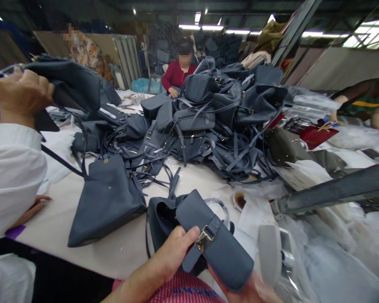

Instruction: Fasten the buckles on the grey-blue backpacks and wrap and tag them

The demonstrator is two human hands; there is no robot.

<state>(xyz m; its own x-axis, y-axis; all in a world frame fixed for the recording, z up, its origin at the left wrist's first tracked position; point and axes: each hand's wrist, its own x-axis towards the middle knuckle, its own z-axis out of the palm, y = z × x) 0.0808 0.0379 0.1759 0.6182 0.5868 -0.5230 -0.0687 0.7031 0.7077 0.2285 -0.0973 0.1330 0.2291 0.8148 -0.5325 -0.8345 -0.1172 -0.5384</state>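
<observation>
The left hand (173,252) holds a grey leather bag (217,244) with its fingers closed around it, the thumb just beside the metal buckle (205,237). The right hand (252,291) is under the bag, blurred, so I cannot tell how far its fingers close. Beyond the fingers, a pile of bags (202,122) lies on the desk (113,256), and far to their left a co-worker's hand (22,94) grips another bag (69,84).

A handbag workshop: long worktable (113,248) piled with slate-grey handbags (202,118)
</observation>
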